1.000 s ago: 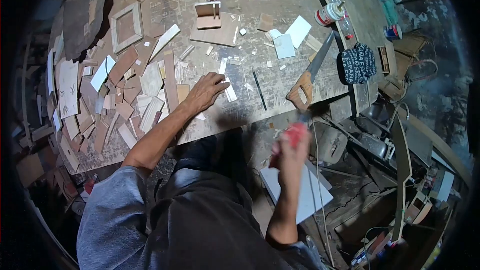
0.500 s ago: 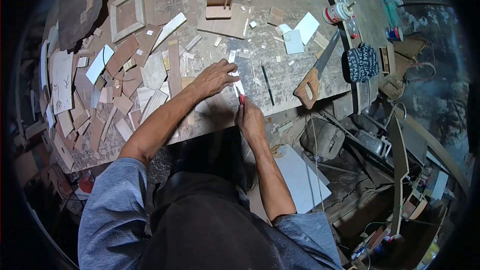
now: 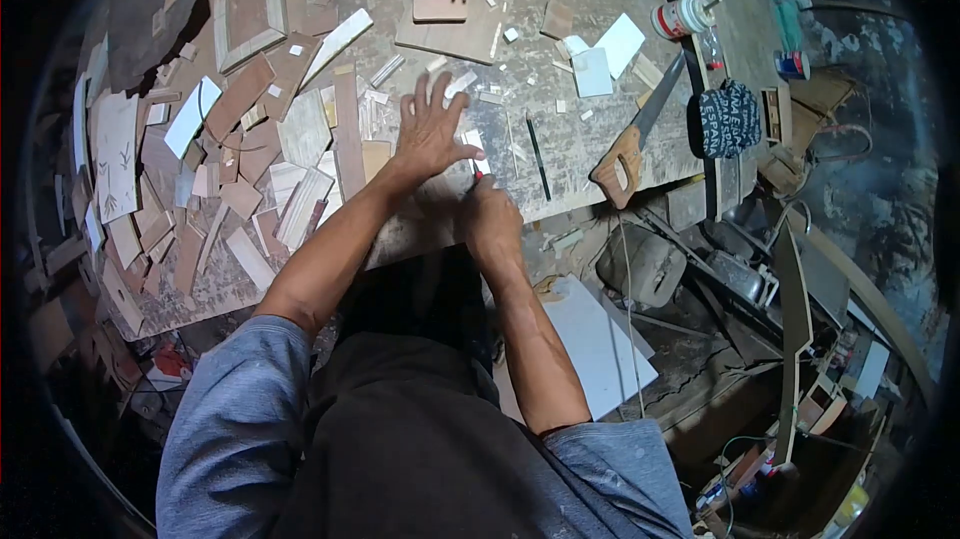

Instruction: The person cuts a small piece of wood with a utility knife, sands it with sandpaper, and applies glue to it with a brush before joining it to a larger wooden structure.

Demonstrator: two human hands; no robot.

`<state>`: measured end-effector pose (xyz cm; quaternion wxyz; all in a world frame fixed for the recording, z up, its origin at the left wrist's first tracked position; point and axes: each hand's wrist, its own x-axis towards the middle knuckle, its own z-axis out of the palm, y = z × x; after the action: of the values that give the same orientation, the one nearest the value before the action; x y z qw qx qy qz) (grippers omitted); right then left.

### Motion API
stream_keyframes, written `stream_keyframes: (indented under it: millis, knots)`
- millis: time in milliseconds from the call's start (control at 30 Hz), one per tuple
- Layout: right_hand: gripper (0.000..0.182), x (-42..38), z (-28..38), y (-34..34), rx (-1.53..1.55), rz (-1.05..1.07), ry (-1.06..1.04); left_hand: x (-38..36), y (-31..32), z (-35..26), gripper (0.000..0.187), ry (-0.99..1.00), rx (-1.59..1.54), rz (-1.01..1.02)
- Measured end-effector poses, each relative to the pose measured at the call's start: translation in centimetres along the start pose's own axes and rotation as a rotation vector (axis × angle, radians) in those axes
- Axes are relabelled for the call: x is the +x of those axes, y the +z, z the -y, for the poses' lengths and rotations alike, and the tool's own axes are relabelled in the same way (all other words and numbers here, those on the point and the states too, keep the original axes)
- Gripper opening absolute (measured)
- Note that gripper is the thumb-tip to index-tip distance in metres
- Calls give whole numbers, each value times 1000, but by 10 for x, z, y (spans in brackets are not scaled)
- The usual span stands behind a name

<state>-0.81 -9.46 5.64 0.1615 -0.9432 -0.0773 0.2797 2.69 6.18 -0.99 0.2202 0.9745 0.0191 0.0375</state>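
Left hand (image 3: pixel 430 134) flat, fingers spread, pinning white strip (image 3: pixel 474 151) near bench edge (image 3: pixel 600 201). Right hand (image 3: pixel 492 221) clenched around red-handled knife (image 3: pixel 479 178). Handsaw (image 3: pixel 636 137) close right; scraps (image 3: pixel 260 169) crowd left.

A handsaw (image 3: pixel 632 144) lies at the bench (image 3: pixel 590 154) edge, beside a dark printed cap (image 3: pixel 727 119). A glue bottle (image 3: pixel 682 16) lies farther back; wood offcuts (image 3: pixel 230 159) crowd the left.
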Motion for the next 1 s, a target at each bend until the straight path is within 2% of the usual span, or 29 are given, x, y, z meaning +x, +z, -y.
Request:
stream_keyframes:
  millis: [33, 133, 267, 300, 400, 600, 667, 767, 867, 900, 1000]
  knots:
    - [26, -1, 0, -3, 15, 4, -14, 3, 5, 5, 101, -60, -65, 126]
    - [29, 0, 2, -10, 74, 22, -26, 0, 19, 4, 102, -124, -70, 59]
    - [32, -11, -17, 7, 176, -23, 9, 5, 20, 4, 105, -200, -31, 206]
    - [32, -10, -16, 4, 117, 46, 69, 6, 17, 2, 105, -219, -71, 181]
    - [32, -14, -17, 0, 36, 81, 67, 7, 14, 1, 105, -248, -84, 228]
    - [28, -32, -37, 6, -53, 25, -28, 5, 17, 2, 107, -235, -81, 200]
    - [24, -38, -41, -6, 14, -24, -90, 5, 18, 4, 107, -224, -66, 217]
    - [20, -42, -38, -23, 170, -87, -178, 1, 24, 14, 98, -165, -98, 190]
    - [20, -26, -33, -15, 212, -50, -172, 1, 33, 18, 86, -161, -126, 149]
    - [19, -21, -29, -16, 140, -42, -174, 1, 33, 20, 76, -153, -127, 151]
    - [18, -4, -32, -1, 101, -71, -197, 0, 36, 21, 72, -140, -119, 109]
